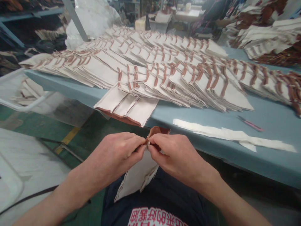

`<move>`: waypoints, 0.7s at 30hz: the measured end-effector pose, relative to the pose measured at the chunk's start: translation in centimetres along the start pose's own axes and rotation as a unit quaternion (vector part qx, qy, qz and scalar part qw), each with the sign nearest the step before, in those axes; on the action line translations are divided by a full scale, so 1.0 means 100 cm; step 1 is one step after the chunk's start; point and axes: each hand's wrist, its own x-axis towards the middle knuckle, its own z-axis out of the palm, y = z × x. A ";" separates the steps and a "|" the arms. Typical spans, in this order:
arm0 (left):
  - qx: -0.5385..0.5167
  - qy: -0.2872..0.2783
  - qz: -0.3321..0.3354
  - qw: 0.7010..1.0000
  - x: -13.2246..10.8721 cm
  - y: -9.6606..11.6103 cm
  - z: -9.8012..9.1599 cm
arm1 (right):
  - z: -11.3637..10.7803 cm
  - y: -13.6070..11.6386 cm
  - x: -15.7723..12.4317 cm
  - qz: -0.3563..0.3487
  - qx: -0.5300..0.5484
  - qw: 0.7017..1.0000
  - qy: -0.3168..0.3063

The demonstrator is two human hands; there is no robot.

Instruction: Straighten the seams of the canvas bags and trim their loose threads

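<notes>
Left fingers (138, 142) and right fingers (157, 138) pinching brown edge (156, 129) of cream panel (136, 177); cream pieces (29, 89) lying in white bin (8, 89).

In front of you, a long table with a plain blue top (270, 110) is stretching across the room. Under it, a green, shiny floor (53, 127) is showing, and a painted yellow stripe (70, 135) is running over it. On your left, a pale table with faint grey streaks (44, 164) is standing close by. A see-through whitish plastic tub (35, 105) is sitting near the blue table's left end. Behind that, a blue metal shelf (35, 15) is holding dark stuff, and a thin grey pole (75, 20) is leaning at a slant. Far back, a small white table (188, 13) is standing among blurry clutter. Pale light is making the back look hazy.
</notes>
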 end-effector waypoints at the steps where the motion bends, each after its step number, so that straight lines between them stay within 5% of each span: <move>1: 0.019 -0.016 0.005 1.000 0.000 0.000 -0.001 | 0.001 -0.002 0.000 0.005 -0.016 1.000 -0.007; 12: 0.093 -0.068 0.032 0.993 0.002 -0.009 0.007 | 0.000 -0.014 0.006 0.060 -0.091 0.983 -0.150; 18: -0.057 0.033 -0.074 0.995 0.004 -0.008 0.025 | 0.014 -0.006 -0.001 0.050 -0.018 0.997 -0.061; 21: -0.236 0.034 -0.172 0.956 -0.003 -0.009 0.034 | 0.021 0.000 -0.006 0.044 0.065 0.997 -0.016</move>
